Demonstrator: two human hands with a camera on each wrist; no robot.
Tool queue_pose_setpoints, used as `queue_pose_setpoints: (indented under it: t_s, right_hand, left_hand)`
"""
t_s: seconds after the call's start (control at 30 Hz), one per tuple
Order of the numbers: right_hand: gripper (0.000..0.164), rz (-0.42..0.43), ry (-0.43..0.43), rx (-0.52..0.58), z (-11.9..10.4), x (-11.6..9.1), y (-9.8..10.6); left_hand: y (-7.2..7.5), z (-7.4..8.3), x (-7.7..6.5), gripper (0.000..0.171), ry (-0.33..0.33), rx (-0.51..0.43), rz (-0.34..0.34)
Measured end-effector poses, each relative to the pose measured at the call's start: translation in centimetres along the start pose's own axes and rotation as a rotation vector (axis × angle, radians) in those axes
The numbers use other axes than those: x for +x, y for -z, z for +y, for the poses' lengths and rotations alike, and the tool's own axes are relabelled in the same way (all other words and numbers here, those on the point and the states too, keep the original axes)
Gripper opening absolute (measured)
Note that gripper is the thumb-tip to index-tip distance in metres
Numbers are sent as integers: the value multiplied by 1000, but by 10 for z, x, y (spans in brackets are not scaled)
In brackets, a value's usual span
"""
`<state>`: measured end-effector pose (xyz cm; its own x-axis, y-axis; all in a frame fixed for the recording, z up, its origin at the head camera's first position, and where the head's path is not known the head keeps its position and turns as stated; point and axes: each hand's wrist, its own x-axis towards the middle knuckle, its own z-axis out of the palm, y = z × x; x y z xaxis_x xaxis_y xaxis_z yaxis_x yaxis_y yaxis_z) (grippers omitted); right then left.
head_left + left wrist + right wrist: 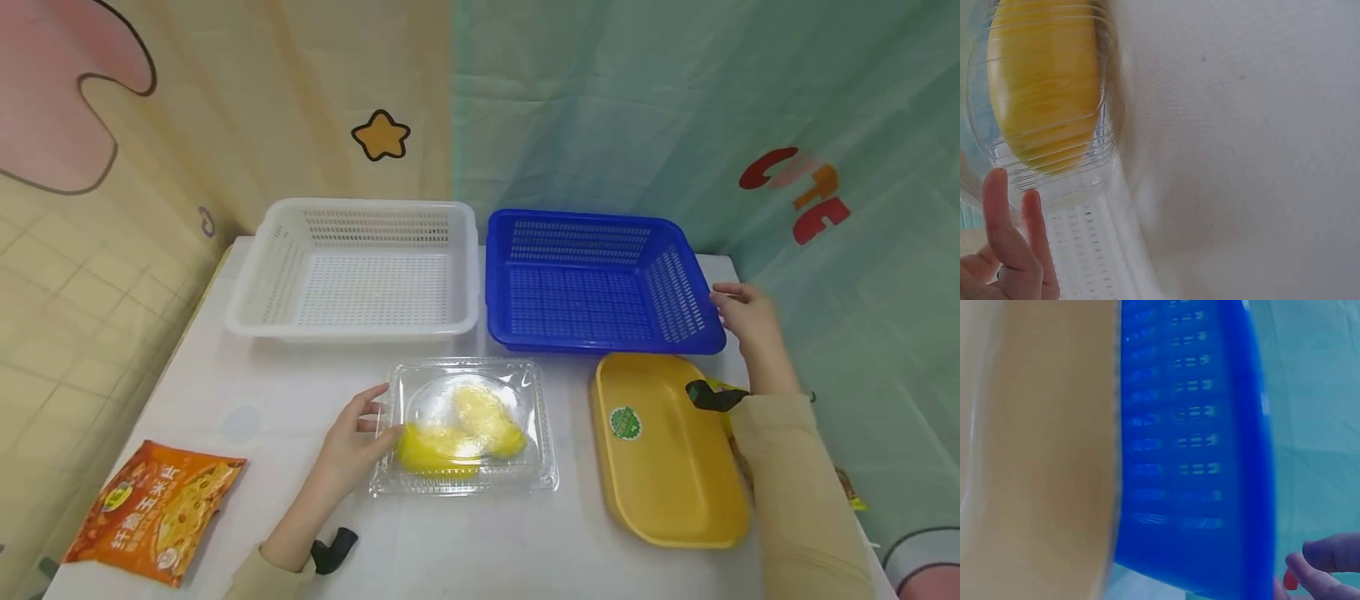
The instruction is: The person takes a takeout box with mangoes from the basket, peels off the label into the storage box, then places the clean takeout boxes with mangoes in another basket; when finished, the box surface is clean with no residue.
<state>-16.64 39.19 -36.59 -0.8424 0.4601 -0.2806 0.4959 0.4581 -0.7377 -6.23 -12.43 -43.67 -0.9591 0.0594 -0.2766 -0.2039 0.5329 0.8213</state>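
Observation:
A clear plastic clamshell box [546,433] lies on the table in the head view, with smooth yellow items [442,448] inside. At its left edge is my left hand [356,442], the thumb and fingertips touching the plastic. In the left wrist view, straight fingers [1034,219] reach the ribbed end of the box, close to a rounded yellow item [1047,94]. My right hand [746,315] is beside the right rim of the blue basket [606,343], fingers loosely bent. The right wrist view shows the fingertips [1310,575] near that rim with nothing held.
A white basket [352,331] stands left of the blue one. The yellow basin [667,450] sits in front of the blue basket, under my right forearm. Packets [851,490] show partly behind that arm. An orange snack bag [157,508] lies at the left front.

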Motion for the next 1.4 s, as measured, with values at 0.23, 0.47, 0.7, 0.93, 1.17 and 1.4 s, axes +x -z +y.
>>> queue_pose_setpoints:
  t_s: [0.23,0.47,0.7,0.93,1.17,1.4]
  right_hand:
    - [58,36,-63,46,19,19,-4]
    - [52,120,-111,49,44,51,-8]
    - [59,43,-122,99,30,33,-6]
    - [57,59,-146,112,20,23,-7]
    - [58,45,-142,94,18,23,-8]
    - [59,27,-168,120,19,21,-7]
  left_hand:
    - [-2,0,1,66,-1,-5,3]
    - [-2,-1,2,66,-7,5,17]
    - [1,-1,0,65,1,-47,9]
    - [9,10,-5,66,-62,-141,-19]
    - [22,51,7,64,-182,-215,-46]
    - [16,116,52,64,-259,-245,-19]
